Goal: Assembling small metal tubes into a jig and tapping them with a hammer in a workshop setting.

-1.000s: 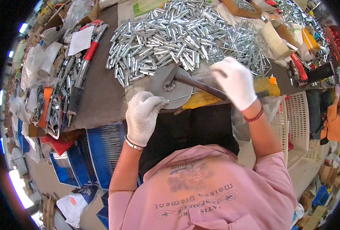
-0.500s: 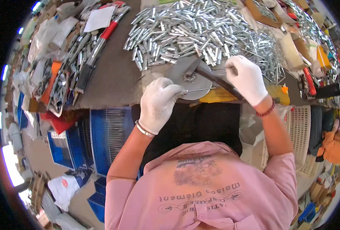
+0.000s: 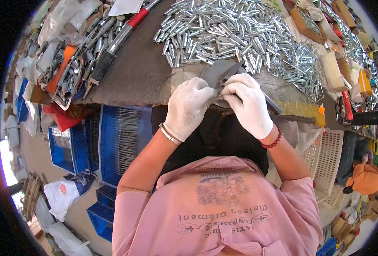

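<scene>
My left hand (image 3: 190, 107), in a white glove, is closed in a pinch at the near edge of the workbench. Its fingertips meet those of my right hand (image 3: 249, 106), also gloved and pinching. A little metal shows between the fingertips; most of the thin metal rod in my left hand is hidden by the fingers. Whatever my right fingers pinch is too small to make out. Just beyond the hands lies a grey round plate (image 3: 216, 72), partly covered. A hammer (image 3: 272, 103) rests across it, its handle passing behind my right hand.
A wide heap of short silver metal tubes (image 3: 223, 34) covers the bench's far side, with thin metal pins (image 3: 302, 77) to its right. Hand tools (image 3: 108, 59) lie at the left. Under the bench edge stand a blue bin of rods (image 3: 125, 141) and a white plastic basket (image 3: 328, 158).
My right hand has come down and left from beyond the hammer handle to meet my left hand. The rod, plainly visible before, is now mostly hidden. The view has shifted slightly.
</scene>
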`<state>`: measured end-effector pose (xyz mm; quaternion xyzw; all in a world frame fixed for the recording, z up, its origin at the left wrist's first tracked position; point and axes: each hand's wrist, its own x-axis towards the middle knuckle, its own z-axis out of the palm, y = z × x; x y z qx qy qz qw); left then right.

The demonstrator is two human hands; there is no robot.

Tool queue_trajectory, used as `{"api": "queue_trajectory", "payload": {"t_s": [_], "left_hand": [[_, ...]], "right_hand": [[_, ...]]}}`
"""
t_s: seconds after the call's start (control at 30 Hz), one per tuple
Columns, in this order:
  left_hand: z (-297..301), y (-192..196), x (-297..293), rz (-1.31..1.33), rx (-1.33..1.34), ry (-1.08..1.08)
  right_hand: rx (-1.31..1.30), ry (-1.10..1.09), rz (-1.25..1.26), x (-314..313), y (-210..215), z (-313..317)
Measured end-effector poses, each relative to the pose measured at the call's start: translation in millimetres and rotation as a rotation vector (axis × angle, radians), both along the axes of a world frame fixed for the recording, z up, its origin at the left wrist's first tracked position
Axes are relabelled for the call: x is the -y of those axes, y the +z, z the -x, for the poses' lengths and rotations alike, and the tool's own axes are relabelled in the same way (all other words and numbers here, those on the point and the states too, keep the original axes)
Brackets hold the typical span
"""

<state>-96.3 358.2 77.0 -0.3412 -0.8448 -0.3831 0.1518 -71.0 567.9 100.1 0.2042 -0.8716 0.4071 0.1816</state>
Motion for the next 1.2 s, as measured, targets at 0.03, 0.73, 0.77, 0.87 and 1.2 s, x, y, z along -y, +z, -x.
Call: {"api": "queue_trajectory", "payload": {"t_s": [0.03, 0.73, 0.77, 0.87, 1.2], "left_hand": [[0.3, -0.4, 0.1, 0.005, -0.01, 0.001], [5.6, -23.9, 2.0, -0.142, 0.194, -0.065], [7.2, -26.8, 2.6, -0.14, 0.195, -0.066], [9.9, -32.2, 2.7, -0.184, 0.267, -0.072], [8.1, -12.3, 3.8, -0.076, 0.055, -0.074]], "right_hand": [[-0.005, -0.005, -0.014, 0.5, 0.5, 0.2], [0.126, -0.3, -0.414, -50.8, 19.9, -28.3], [0.134, -0.31, -0.266, -46.5, 24.1, -35.2], [-0.032, -0.24, -0.283, -40.0, 40.7, -55.2], [0.126, -0.112, -0.205, -42.6, 33.3, -45.1]]}}
